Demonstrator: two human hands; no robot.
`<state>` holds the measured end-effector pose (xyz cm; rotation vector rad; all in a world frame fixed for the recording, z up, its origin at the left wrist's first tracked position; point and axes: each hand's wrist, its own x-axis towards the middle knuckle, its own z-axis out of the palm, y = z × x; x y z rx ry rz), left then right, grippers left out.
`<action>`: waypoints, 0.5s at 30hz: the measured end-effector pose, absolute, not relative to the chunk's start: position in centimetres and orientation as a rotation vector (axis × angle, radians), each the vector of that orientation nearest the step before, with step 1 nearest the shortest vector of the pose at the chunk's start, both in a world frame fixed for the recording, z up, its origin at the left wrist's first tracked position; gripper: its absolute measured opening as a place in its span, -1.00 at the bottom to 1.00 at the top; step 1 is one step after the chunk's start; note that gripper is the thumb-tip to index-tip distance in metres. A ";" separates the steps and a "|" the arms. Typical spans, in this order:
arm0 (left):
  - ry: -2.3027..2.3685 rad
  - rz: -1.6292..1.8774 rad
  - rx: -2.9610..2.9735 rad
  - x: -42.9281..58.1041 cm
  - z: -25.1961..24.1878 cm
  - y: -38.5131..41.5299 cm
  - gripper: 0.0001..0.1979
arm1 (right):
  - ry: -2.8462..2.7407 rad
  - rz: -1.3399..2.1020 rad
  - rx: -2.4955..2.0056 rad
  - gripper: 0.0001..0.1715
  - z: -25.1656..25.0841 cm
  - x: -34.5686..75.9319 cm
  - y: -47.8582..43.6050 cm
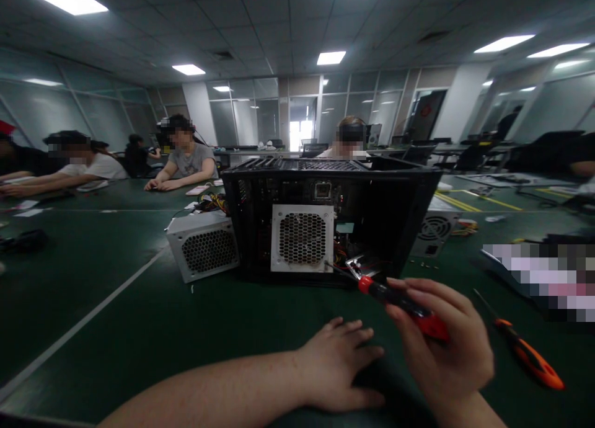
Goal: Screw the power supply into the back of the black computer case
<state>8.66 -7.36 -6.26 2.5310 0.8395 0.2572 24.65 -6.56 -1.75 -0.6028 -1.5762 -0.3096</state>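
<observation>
Ceiling panels [331,57] light a glass-partitioned room in the head view, and a green bench [139,329] spans the foreground. Seated at its far side, a person in a grey shirt [198,160] rests both forearms on the surface.

A black computer case [409,186] stands on the bench with its open side facing the camera. At that opening, a grey power supply [302,239] presents its honeycomb grille toward the viewer.

Right hand [453,347]: fingers closed around the handle of a red-and-black screwdriver [395,299]. The handle lies within the grip; the shaft extends beyond the fingertips. The long axis slants down toward the right of the view, with the tip pointing left and away from the wearer, at the lower right corner of the power supply. Tip contact cannot be confirmed.

Left hand [341,366]: palm down on the bench, fingers spread wide, in front of the case.

An orange-and-black screwdriver [525,350] lies right of the right hand, its tip directed away from the wearer.
</observation>
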 end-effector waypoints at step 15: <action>0.827 0.259 2.533 8.6 -6.2 -7.3 -0.30 | -1.632 0.127 -0.499 -0.61 -2.3 25.6 -6.5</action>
